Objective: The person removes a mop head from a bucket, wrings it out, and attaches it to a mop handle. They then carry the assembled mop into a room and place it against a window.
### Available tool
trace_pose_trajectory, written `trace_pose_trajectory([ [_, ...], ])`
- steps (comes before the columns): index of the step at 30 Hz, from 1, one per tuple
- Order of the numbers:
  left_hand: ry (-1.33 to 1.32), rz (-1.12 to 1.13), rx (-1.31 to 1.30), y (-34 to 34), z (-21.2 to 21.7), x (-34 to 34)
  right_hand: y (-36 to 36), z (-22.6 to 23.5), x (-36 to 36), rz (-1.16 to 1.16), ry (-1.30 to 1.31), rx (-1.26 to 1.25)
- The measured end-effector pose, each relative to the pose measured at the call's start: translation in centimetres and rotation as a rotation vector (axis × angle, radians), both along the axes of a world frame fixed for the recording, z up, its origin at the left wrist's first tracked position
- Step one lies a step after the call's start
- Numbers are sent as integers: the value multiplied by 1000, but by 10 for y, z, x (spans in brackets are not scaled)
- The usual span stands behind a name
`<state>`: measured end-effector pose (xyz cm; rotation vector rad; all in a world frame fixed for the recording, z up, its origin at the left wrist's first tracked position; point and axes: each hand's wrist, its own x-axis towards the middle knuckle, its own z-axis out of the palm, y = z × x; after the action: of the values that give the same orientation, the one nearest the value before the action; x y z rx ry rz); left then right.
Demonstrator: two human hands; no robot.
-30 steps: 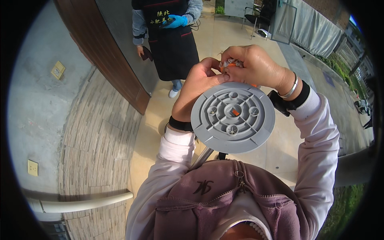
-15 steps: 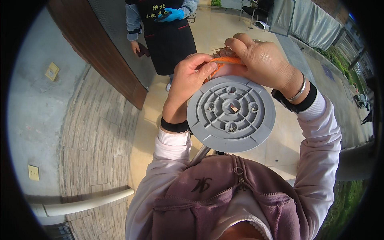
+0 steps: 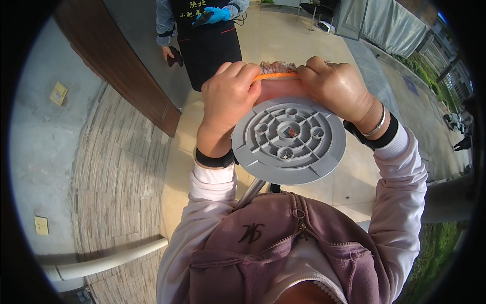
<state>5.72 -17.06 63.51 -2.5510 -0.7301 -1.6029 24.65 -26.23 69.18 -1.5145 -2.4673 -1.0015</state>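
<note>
Both fists are raised past the far rim of a round grey plastic disc (image 3: 314, 172) with ribs, rings and small round sockets. A narrow orange band (image 3: 277, 76) runs straight between them. My left hand (image 3: 229, 96) has its fingers curled closed on the band's left end. My right hand (image 3: 338, 87), also closed, grips the right end. Beyond the band shows a frilly, brownish-pink fringe (image 3: 277, 67). A smooth pink surface (image 3: 283, 90) lies between the band and the disc; what it belongs to is hidden. A metal tube (image 3: 251, 192) comes out from under the disc's near side.
Ahead on the left stands a person in a black apron (image 3: 210, 55), a blue glove (image 3: 217, 14) on one hand, holding a dark object. A brown door frame (image 3: 121, 66) and a tiled wall (image 3: 121, 167) with a white pipe (image 3: 111, 261) are at left.
My left hand has turned from a pinch with the thumb up into a fist and shifted left. The orange band, slanted before, is now straight. The disc has moved slightly nearer to me.
</note>
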Motion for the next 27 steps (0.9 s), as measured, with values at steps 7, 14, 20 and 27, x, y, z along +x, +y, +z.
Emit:
trace_pose_trajectory([
  [7, 58, 79, -102, -6, -2, -4, -11, 2, 2, -268, 208, -285],
  [14, 3, -382, -597, -6, -4, -17, -24, -1, 9, -57, 792, -482],
  [20, -44, -560, -743, -7, 1, -26, -33, 2, 11, -39, 928, -438],
  [27, 19, -574, -724, -13, 9, -38, -48, 19, 13, -18, 700, -351],
])
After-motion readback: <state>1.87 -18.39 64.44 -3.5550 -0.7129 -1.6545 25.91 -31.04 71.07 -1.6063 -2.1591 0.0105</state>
